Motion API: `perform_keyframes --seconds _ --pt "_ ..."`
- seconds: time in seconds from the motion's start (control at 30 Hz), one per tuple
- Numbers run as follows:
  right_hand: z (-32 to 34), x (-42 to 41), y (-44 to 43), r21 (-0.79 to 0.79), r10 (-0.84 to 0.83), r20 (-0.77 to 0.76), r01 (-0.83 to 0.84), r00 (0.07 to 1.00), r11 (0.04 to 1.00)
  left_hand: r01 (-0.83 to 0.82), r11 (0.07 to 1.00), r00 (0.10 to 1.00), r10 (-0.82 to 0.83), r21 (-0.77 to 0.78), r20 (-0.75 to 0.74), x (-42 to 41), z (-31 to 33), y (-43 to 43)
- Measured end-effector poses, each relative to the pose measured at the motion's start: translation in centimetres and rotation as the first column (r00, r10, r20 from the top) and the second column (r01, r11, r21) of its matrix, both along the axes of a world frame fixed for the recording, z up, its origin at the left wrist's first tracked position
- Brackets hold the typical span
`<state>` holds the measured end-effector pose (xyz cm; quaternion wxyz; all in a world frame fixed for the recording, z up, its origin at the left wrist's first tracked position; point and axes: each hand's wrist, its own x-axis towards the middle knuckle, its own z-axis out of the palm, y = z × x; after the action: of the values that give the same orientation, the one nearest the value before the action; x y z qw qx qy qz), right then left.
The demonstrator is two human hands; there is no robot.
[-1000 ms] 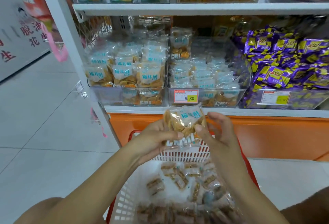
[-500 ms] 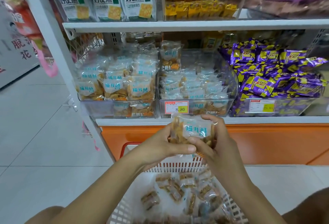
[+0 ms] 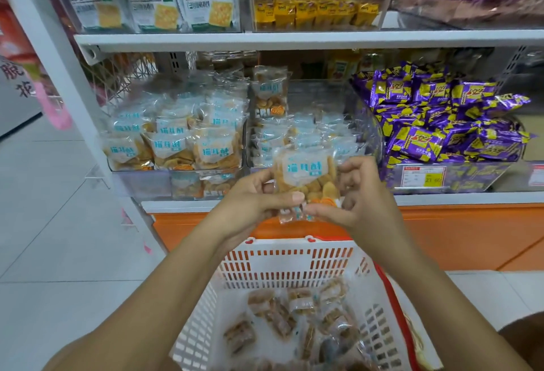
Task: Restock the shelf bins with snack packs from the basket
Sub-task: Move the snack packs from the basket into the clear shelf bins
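You hold a clear snack pack upright by its lower edge, left hand and right hand both pinching it, label towards you (probably squaring it for display). It is in front of the middle bin at 12 o'clock. The white basket of spare packs sits at 6 o'clock.

Head view — forward-down, close to shelf

The snack pack has risen from below the shelf edge to cover the front of the middle bin. The left hand and right hand have drawn together, thumbs now nearly meeting at its lower seam.
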<state>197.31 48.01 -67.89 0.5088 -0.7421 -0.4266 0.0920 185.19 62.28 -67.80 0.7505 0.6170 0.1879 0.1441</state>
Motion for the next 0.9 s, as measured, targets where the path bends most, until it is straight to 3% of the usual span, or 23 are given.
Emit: perform_keyframes --seconds 0.07,0.17,0.23,0.33,0.4,0.47,0.53,0.73,0.9 --pt "0.6 1.3 0.5 -0.059 0.034 -0.089 -0.04 0.995 0.997 -0.02 0.999 1.0 0.019 0.044 0.018 0.2 0.3 0.5" --pt "1.9 2.9 1.9 -0.027 0.289 -0.335 -0.315 0.897 0.949 -0.001 0.987 0.999 -0.005 0.163 0.034 0.2 0.8 1.2" --pt "2.8 3.4 3.1 -0.016 0.358 -0.36 -0.39 0.862 0.921 -0.045 0.979 0.998 0.038 0.198 0.04 0.6 1.1 1.4" --pt "3.4 4.7 5.6 -0.006 0.337 -0.358 -0.364 0.871 0.932 -0.233 0.914 0.97 0.24 0.332 0.019 1.6 1.1 1.5" --pt "3.4 6.5 8.2 0.015 0.264 -0.404 -0.282 0.876 0.959 -0.302 0.739 0.925 0.38 0.602 -0.003 1.8 0.6 2.0" --pt "3.4 8.2 11.2 0.022 0.171 -0.433 -0.179 0.885 0.984 -0.193 0.461 0.906 0.423 0.866 -0.023 1.6 -0.3 2.4" --pt "3.5 9.5 14.0 0.026 0.112 -0.442 -0.113 0.89 0.993 -0.048 0.296 0.906 0.416 0.954 -0.083 1.4 -1.0 2.8" --pt "3.1 9.7 20.2 -0.073 -0.03 -0.31 0.007 0.95 0.997 0.033 0.242 0.907 0.4 0.97 -0.13 1.8 -1.6 3.7" --pt "1.7 7.8 21.4 -0.084 -0.115 -0.088 0.108 0.99 0.991 0.049 0.217 0.91 0.393 0.975 -0.134 1.9 -1.3 4.1"
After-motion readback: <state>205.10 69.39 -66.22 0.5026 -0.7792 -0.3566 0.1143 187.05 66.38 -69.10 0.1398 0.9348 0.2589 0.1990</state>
